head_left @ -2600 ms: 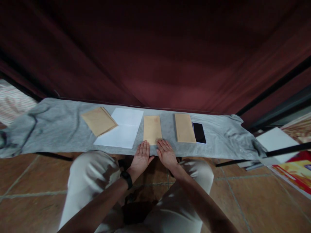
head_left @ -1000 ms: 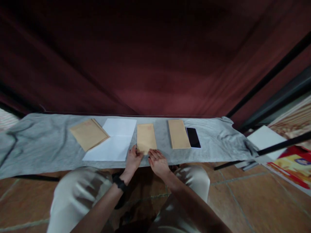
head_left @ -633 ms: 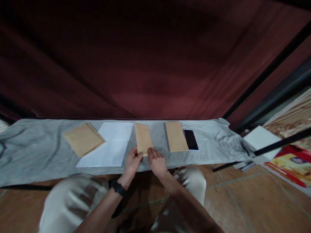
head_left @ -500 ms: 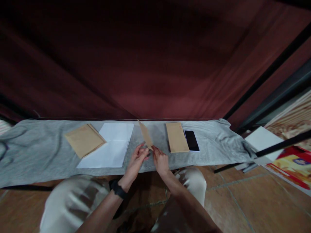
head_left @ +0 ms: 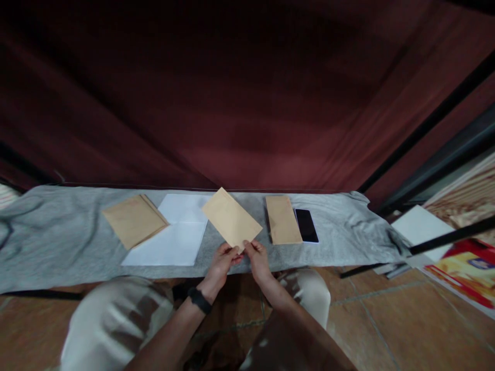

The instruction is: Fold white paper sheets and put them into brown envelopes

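A: What did you see nearest?
B: The 2 pale trouser knees (head_left: pixel 116 319), and a black watch (head_left: pixel 200 300) on the left wrist.
A: And what did the left hand (head_left: pixel 220 264) do?
B: It was almost closed, with fingers bent, and its thumb pressed the near corner of a brown envelope (head_left: pixel 232 219). The right hand (head_left: pixel 257 256) pinched this envelope just beside it, thumb on top.
A: Where exactly was the envelope?
B: It extended forward from the 2 hands, turned slantwise, over the middle of the counter (head_left: pixel 348 232), which had a grey cloth (head_left: pixel 58 232). Whether its far part touched the cloth, I could not tell.
A: Which things lay around?
B: On the left lay white paper (head_left: pixel 174 245) with a crease across it, and some other envelopes (head_left: pixel 133 221) partly covered it. On the right lay a thick brown stack (head_left: pixel 284 220), and right beside it a dark phone (head_left: pixel 307 225).
A: And farthest?
B: A dark red curtain (head_left: pixel 247 129) hung behind the counter.
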Tool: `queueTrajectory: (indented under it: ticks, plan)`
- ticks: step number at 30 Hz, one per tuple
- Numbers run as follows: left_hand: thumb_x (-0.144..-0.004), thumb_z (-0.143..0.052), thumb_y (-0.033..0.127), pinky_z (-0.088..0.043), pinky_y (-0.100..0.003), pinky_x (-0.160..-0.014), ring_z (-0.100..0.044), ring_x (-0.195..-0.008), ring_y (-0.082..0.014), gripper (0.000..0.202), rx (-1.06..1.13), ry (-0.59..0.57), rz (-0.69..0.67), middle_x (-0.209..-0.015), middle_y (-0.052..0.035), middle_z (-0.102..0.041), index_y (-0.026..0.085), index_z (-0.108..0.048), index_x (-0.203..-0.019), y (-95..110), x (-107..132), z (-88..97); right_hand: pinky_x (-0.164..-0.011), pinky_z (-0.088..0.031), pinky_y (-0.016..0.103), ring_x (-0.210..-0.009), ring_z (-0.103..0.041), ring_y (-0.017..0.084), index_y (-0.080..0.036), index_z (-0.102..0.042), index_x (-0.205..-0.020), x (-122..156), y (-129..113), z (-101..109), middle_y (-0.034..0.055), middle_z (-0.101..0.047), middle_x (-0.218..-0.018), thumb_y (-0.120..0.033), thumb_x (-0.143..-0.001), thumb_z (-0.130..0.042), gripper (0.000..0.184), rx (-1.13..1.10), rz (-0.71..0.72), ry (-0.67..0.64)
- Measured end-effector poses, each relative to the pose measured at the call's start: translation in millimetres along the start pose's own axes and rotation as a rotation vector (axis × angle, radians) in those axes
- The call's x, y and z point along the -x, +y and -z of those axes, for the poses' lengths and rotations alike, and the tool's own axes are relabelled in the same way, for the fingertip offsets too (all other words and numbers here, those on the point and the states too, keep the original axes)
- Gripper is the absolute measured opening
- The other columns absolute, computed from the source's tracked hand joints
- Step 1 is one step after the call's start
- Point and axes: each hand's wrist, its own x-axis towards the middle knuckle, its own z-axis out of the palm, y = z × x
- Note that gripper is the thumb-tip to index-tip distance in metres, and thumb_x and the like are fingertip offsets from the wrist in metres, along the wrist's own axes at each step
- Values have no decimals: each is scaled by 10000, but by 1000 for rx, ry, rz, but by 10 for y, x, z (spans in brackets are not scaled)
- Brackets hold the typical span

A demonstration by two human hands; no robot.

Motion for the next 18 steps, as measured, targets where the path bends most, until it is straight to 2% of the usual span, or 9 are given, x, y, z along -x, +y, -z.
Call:
queueTrajectory:
  ticks: [2,5,8,11,13,15,18]
  plan:
    - [-643,-808,471,-541,-264,-622,-680,-631,-145,415,-51,7,-4,-749,-37,-729,153,-663,-867,18,-29,67,-724,-553,303,-710,-645,169,-200,-680,-782,-22,-12,24,5,-711,-749,-462,-751,-718,267,-10,-5,14]
    - [-620,-804,425,-446,-215,-505,-598,-518,-112,358,-136,-2,-1,-623,4,-670,155,-659,-806,60,-76,200,-673,-577,314,-715,-663,178,-208,-670,-872,-92,-18,111,22,-716,-797,-484,-734,-727,314,-25,-4,102]
    - [-623,-781,369,-383,-197,-452,-547,-459,-100,298,-230,-7,3,-562,30,-629,166,-632,-783,119,-131,318,-610,-589,308,-639,-646,159,-228,-643,-943,-169,18,216,-10,-679,-753,-468,-704,-735,352,10,-12,183]
    - [-664,-741,315,-360,-187,-435,-518,-426,-92,247,-319,10,-3,-538,56,-601,188,-578,-798,165,-200,391,-555,-589,300,-581,-621,154,-232,-619,-996,-209,92,277,-42,-629,-675,-441,-723,-693,351,126,12,158]
    - [-708,-707,272,-354,-179,-434,-499,-412,-84,218,-379,32,-13,-531,79,-577,202,-541,-831,180,-250,418,-522,-579,292,-596,-636,168,-221,-616,-1063,-201,130,291,-27,-646,-706,-399,-779,-629,336,271,54,113]
    - [-747,-675,219,-355,-178,-434,-479,-397,-80,202,-446,45,-16,-523,94,-558,210,-510,-864,183,-297,438,-575,-597,311,-680,-675,187,-205,-626,-1126,-167,129,299,19,-695,-846,-314,-830,-568,321,496,132,81]
    - [-803,-628,158,-368,-186,-437,-466,-383,-82,184,-564,47,-11,-510,103,-538,209,-490,-913,176,-347,462,-841,-603,378,-936,-701,224,-196,-657,-1175,-94,60,311,97,-692,-1116,-166,-862,-524,342,850,276,48]
